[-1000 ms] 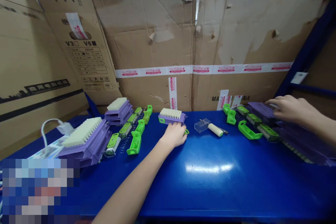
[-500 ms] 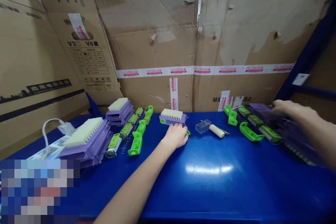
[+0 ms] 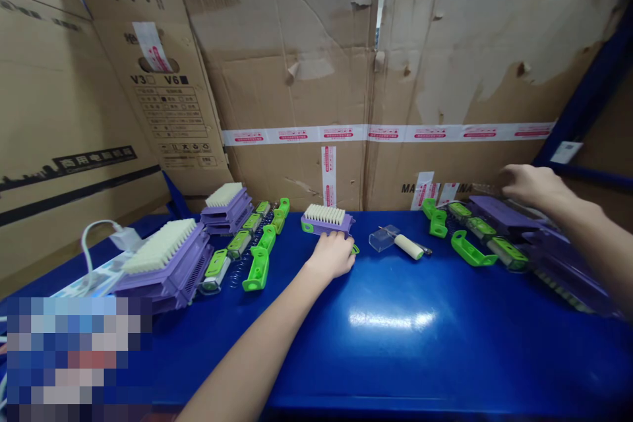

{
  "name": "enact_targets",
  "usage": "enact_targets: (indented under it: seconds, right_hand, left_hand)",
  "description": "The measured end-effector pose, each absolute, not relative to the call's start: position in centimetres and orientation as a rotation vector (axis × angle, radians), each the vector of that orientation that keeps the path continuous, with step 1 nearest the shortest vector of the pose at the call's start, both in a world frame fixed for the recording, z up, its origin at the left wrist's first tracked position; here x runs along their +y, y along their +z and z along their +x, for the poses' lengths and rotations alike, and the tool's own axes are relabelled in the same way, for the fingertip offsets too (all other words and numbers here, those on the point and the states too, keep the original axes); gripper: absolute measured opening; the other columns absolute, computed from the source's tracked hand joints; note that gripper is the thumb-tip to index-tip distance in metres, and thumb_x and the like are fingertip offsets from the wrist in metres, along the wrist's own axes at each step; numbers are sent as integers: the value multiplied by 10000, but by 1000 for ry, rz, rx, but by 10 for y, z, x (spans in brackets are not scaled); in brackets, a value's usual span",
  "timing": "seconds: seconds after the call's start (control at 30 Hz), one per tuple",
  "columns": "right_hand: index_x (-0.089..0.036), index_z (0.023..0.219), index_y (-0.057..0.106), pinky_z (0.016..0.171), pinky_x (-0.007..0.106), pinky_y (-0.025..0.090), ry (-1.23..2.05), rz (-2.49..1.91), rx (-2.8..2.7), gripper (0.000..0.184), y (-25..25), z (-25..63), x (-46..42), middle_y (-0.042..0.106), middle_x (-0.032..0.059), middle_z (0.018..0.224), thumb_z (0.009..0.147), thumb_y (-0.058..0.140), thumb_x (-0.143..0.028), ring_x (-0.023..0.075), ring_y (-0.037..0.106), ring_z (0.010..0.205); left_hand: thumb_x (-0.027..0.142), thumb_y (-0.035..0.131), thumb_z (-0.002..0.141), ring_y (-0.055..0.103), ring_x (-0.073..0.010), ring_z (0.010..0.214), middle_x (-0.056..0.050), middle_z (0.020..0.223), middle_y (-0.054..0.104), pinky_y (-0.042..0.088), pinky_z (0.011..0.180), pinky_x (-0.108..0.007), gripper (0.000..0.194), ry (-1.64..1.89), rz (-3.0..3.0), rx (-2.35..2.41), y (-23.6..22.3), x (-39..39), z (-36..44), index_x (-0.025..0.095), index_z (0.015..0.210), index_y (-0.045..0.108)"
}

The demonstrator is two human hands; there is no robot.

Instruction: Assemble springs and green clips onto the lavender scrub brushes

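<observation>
My left hand [image 3: 332,256] lies at the front of a purple brush head [image 3: 329,219] with cream bristles facing up. Its fingers are curled over a green plastic bracket [image 3: 355,249], whose end shows beside them. On the right, my right hand [image 3: 531,186] is raised above purple brush parts [image 3: 499,216], fingers bent together. Blur hides what they hold, if anything. Between the hands, a cream-handled tool [image 3: 408,247] with a metal shaft lies by a clear plastic cover [image 3: 382,239].
Stacked purple brush heads [image 3: 163,257] stand at left beside green-and-clear parts [image 3: 216,270], springs [image 3: 240,270] and green brackets [image 3: 256,270]. Another green bracket [image 3: 473,250] lies at right. Cardboard walls [image 3: 297,92] back the blue table [image 3: 386,362]. A white cable [image 3: 84,250] runs at left.
My right hand has lifted up and slightly left, off the purple parts at right. My left hand stays at the brush head. The view has shifted a little.
</observation>
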State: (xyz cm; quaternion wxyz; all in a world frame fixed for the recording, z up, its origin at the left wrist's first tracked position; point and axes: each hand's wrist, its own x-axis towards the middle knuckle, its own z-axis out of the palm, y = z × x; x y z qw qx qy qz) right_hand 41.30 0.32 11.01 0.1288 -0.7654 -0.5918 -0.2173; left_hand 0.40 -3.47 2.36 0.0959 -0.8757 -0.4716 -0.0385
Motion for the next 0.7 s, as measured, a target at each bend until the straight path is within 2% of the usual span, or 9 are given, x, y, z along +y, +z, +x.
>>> enact_targets:
  seconds: [0.07,0.23,0.43,0.57,0.7]
  right_hand:
    - [-145,1104,622,622,307,426,-582,-2257,-1678,401,119,397,-3,677,148,899,741,461,-200,240,613,741]
    - [-98,1103,603,769,316,413,-835,-1987,-1662,370,137,365,-15,642,179,994,848,363,-217,255,581,911]
    - [-87,1172,547,875,353,396,-1016,-1783,-1646,375,148,350,-20,568,180,1006,844,443,-238,266,507,1001]
    - [-113,1161,559,871,368,409,-998,-1675,-1576,357,150,343,-24,559,165,1000,843,436,-216,261,507,993]
    - [-127,1137,577,833,328,446,-849,-1518,-1579,358,141,322,-32,584,127,919,805,487,-227,225,549,884]
  left_hand:
    - [313,471,848,573,-294,1025,-157,1077,606,455,849,-430,292,-111,-2595,-1393,23,-34,4,139,1045,599]
    - [314,467,849,579,-291,1011,-155,1068,610,464,831,-423,298,-102,-2592,-1389,24,-34,4,135,1045,602]
    - [323,465,849,572,-287,1019,-156,1084,607,459,847,-426,301,-95,-2590,-1401,25,-36,5,145,1052,600]
    - [318,462,851,572,-285,1019,-154,1086,608,456,848,-420,292,-88,-2590,-1395,25,-35,4,147,1044,601]
    - [372,456,865,564,-283,1019,-141,1069,610,439,858,-412,314,-130,-2575,-1373,24,-32,4,153,1048,589]
